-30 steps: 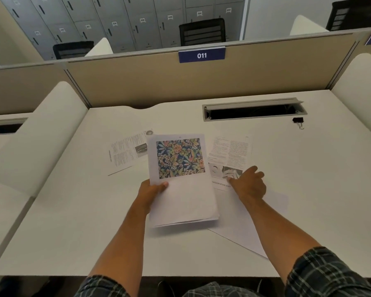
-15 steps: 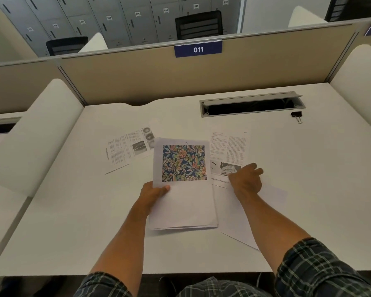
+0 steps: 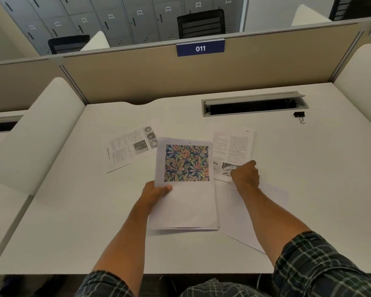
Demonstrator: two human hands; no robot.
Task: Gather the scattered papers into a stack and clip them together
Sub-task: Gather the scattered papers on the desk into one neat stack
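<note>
A binder clip (image 3: pixel 299 114) lies far right on the desk (image 3: pixel 73 211). Left hand (image 3: pixel 156 192) grips the floral-topped stack (image 3: pixel 185 189); right hand (image 3: pixel 244 175), fingers curled, seemingly pinches a text sheet (image 3: pixel 231 146).

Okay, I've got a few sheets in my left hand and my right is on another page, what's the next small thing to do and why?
Probably lift the text page under your right hand and slide it onto the stack that your left hand grips. That page lies loose beside the stack, with another blank sheet under it, one more printed page to the left, and the binder clip unused.
</note>
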